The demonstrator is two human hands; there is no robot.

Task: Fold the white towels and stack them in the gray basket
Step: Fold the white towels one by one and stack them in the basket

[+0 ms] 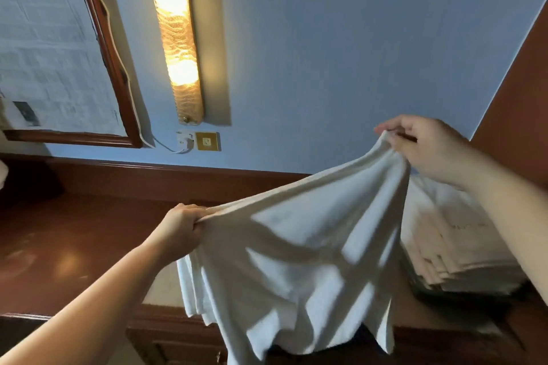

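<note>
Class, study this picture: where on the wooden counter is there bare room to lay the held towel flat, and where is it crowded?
Bare counter lies left of the left hand, bordered by the wall ledge behind and the counter's front edge. The right side is crowded: the folded stack sits there, below the right hand. The held towel hides the middle.

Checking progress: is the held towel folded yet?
No, spread: the towel hangs loose between the left hand and right hand.

Single head cam, wide-angle, sitting at the wearer's eye level, looking forward and slightly down over both forearms. It's facing the blue wall (341, 53), close in, with the wall lamp (176, 38) tilting hard from lens distortion. The wooden countertop (74, 240) is filling the lower left. No second view sharing the scene.
</note>
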